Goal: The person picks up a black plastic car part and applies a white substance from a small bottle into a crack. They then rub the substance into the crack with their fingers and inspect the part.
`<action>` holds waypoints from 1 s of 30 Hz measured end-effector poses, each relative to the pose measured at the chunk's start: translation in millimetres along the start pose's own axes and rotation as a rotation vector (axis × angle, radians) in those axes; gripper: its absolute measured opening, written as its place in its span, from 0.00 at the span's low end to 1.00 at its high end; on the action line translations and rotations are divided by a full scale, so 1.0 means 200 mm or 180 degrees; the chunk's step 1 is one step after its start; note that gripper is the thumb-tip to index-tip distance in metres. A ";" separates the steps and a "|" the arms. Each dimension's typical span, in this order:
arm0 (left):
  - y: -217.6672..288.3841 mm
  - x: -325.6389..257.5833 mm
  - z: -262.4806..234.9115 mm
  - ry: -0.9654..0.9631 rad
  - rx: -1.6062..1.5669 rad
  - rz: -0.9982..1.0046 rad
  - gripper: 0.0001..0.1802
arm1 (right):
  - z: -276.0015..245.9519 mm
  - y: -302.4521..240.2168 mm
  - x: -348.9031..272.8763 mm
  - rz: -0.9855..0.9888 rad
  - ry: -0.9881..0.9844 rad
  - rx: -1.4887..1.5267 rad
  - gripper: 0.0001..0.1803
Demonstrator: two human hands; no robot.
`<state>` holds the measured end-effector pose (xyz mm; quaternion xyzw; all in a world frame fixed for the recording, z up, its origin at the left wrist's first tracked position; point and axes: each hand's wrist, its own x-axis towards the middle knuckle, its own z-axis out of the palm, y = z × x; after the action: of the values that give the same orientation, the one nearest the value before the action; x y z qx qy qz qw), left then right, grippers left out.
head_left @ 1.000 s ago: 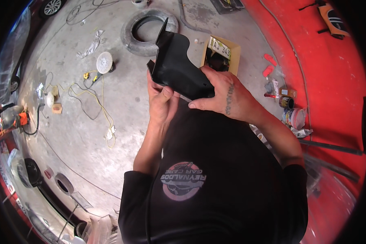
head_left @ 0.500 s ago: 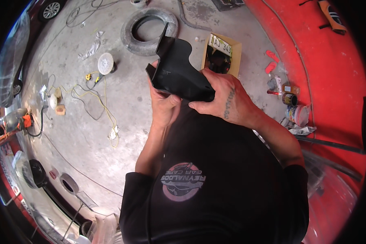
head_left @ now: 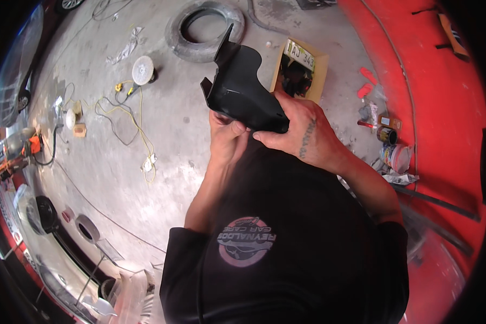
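Black part (head_left: pixel 244 86): smooth, curved, flanged along one side
Left hand (head_left: pixel 227 137): underneath, fingers gripping its lower edge
Right hand (head_left: pixel 306 127): back upward, fingers gripping narrow end

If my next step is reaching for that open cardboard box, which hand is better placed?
Probably your right hand: gripping the black plastic part at its narrower end, it appears nearer the cardboard box. Your left hand, at the part's lower left edge, is farther away.
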<state>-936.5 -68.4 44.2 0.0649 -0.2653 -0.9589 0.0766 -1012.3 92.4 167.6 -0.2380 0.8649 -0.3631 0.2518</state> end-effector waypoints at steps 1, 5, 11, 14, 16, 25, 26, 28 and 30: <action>0.00 0.00 0.02 0.0089 -0.0018 0.0033 0.37 | 0.01 0.01 0.02 0.0025 -0.0080 -0.0014 0.42; 0.04 -0.03 -0.06 0.0234 0.0184 0.0208 0.36 | 0.04 0.09 0.08 -0.0483 -0.0201 0.0201 0.37; 0.29 -0.08 -0.41 0.0719 0.0334 0.0497 0.29 | 0.11 0.54 0.24 0.0549 0.0015 0.1906 0.26; 0.43 -0.02 -0.61 0.1025 0.0087 0.0412 0.32 | 0.39 0.98 0.17 0.1243 -0.0984 0.0169 0.24; 0.49 0.06 -0.77 0.1072 0.0154 0.0368 0.33 | 0.69 1.26 0.01 0.1151 -0.1560 -0.0854 0.22; 0.90 0.39 -1.27 0.1195 0.0571 0.0141 0.28 | 0.81 1.03 0.13 0.1811 -0.1941 0.0401 0.06; 0.89 0.43 -1.29 0.1246 0.0606 0.0115 0.29 | 0.78 1.00 0.18 0.2009 -0.2048 0.0943 0.06; 0.87 0.49 -1.36 0.1309 0.0640 0.0178 0.31 | 0.74 0.99 0.14 0.1279 -0.2522 0.0974 0.07; 0.83 0.51 -1.43 0.1466 0.0816 0.0028 0.36 | 0.70 1.05 0.20 0.0802 -0.2719 0.0854 0.07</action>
<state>-971.1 -371.1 -121.4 0.2894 -0.3605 -0.8771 0.1303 -1005.2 128.2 -86.4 -0.2247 0.6513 -0.3078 0.6562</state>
